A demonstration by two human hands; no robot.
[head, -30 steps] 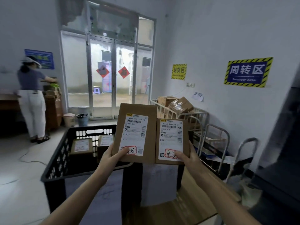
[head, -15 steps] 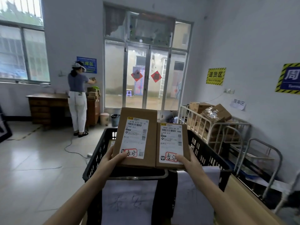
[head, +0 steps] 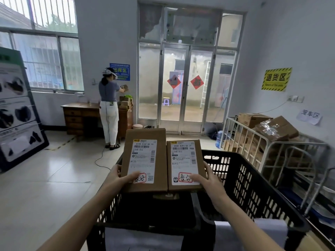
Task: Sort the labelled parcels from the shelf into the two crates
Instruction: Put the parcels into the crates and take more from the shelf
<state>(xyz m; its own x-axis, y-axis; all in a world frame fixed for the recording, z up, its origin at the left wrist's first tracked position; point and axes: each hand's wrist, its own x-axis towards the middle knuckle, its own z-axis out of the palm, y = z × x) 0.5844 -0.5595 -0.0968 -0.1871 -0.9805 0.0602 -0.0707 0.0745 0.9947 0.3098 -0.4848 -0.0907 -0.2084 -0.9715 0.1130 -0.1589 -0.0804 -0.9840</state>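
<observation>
Cardboard parcels side by side above black crates (head: 253, 187): left hand (head: 116, 180) gripped the larger parcel (head: 145, 160), right hand (head: 208, 180) gripped the smaller parcel (head: 184, 165).

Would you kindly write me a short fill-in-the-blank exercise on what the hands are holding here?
1. The left hand holds the ___ of the two parcels.
2. The parcel in the right hand is printed with the code ___.
3. Both parcels are held above a ___ plastic crate.

Missing words: taller; B393; black
</observation>
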